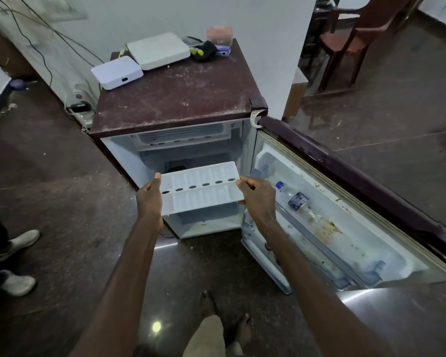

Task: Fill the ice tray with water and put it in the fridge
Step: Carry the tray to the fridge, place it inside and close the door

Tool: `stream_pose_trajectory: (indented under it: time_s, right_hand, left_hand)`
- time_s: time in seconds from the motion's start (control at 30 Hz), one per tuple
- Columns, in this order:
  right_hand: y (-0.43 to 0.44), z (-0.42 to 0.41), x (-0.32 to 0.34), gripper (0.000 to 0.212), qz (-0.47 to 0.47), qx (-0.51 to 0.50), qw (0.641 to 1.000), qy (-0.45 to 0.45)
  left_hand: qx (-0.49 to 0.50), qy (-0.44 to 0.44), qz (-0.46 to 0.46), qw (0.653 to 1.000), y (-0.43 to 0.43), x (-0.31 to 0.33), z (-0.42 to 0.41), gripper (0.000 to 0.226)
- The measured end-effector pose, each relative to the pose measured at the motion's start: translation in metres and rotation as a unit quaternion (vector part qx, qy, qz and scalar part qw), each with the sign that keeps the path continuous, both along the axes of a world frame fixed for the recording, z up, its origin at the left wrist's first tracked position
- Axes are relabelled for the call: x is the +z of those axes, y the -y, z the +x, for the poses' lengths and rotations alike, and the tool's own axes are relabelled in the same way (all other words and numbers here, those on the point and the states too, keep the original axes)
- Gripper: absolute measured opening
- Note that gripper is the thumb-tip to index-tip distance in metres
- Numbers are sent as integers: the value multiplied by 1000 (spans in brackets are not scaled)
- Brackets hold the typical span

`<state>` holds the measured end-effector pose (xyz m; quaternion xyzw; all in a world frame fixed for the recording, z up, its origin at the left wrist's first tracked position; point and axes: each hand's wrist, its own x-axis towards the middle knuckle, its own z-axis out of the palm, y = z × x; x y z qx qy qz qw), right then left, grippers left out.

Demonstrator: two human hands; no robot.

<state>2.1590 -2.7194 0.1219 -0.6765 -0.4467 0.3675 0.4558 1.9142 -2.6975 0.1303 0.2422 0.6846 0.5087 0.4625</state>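
Bare feet [209, 302] are sitting lowest in shot, and both forearms are reaching out toward the open fridge [170, 99], its door [345, 202] swinging wide to the right. The ice tray [201, 189] is hanging in the air right at the mouth of the cabinet, long side across, between the two hands and below the freezer compartment [183, 136]. The left hand [150, 199] is gripping the near-left end, thumb [157, 177] lying flat along the top rim with the other fingers hidden underneath. The right hand [258, 199] is pinching the far-right end, its fingers [245, 182] curling over the edge. Neither hand is covering the cells, so the whole row of pockets is showing between them. Whether water is in those pockets, I cannot tell from here. Judging by the task, this is looking like the carry-in, and the trick is keeping the tray dead level, moving slowly, both ends rising together toward that top compartment. Any dip at one end is risking a spill into the cabinet. A bottle [294, 199] is lying in the door shelf just beside the right wrist, so that elbow is wanting a little room too.
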Motion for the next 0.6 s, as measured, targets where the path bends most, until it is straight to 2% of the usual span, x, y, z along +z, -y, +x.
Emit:
stream_pose_trajectory:
  time_s: [0.2,0.37,0.6]
  right_hand:
    - [-41,-12,-28,25,11,-7,998,68]
    - [-80,-27,-60,23,3,-27,993,117]
    - [-135,-56,-99,20,10,-74,983,167]
  left_hand:
    - [29,-13,9,999,-34,-38,-8,28]
    - [29,-18,40,999,-68,-81,-23,19]
    - [-26,13,95,995,-122,-133,-50,35]
